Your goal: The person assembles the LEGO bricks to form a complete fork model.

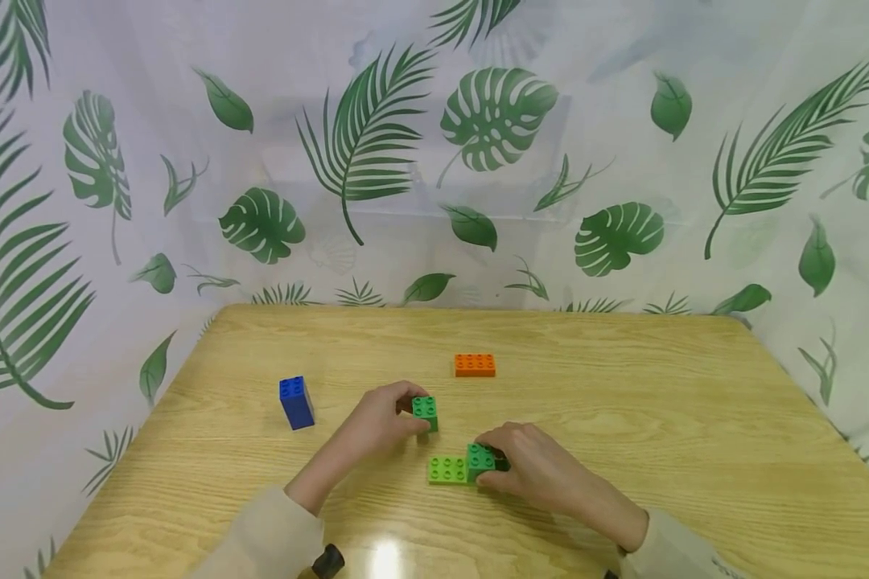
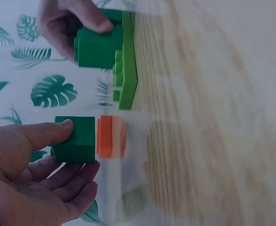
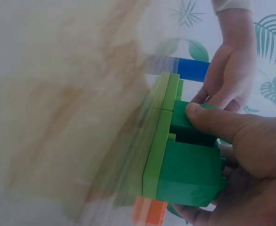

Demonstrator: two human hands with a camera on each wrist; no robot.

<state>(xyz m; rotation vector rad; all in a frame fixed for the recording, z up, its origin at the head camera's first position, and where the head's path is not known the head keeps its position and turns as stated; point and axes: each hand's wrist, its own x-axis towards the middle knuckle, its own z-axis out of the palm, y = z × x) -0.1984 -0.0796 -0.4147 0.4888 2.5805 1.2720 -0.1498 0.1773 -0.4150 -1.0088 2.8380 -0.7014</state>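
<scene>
My left hand [image 1: 380,422] holds a green block [image 1: 425,412] between thumb and fingers, with studs on its top. In the left wrist view that green block [image 2: 77,141] sits between the thumb and the curled fingers. My right hand [image 1: 532,466] grips a second green block [image 1: 481,462], which stands on light green studded plates [image 1: 447,470]. Two light green plates [image 3: 159,132] lie end to end in the right wrist view. There the right thumb presses one green block, and another green block [image 3: 190,172] stands close beside it, mostly hidden by the hand in the head view.
An orange brick [image 1: 474,365] lies flat beyond the hands, towards the back of the wooden table [image 1: 623,370]. To the left a tall blue block [image 1: 297,402] stands upright. Behind the table hangs a white cloth [image 1: 405,265] with green leaf prints.
</scene>
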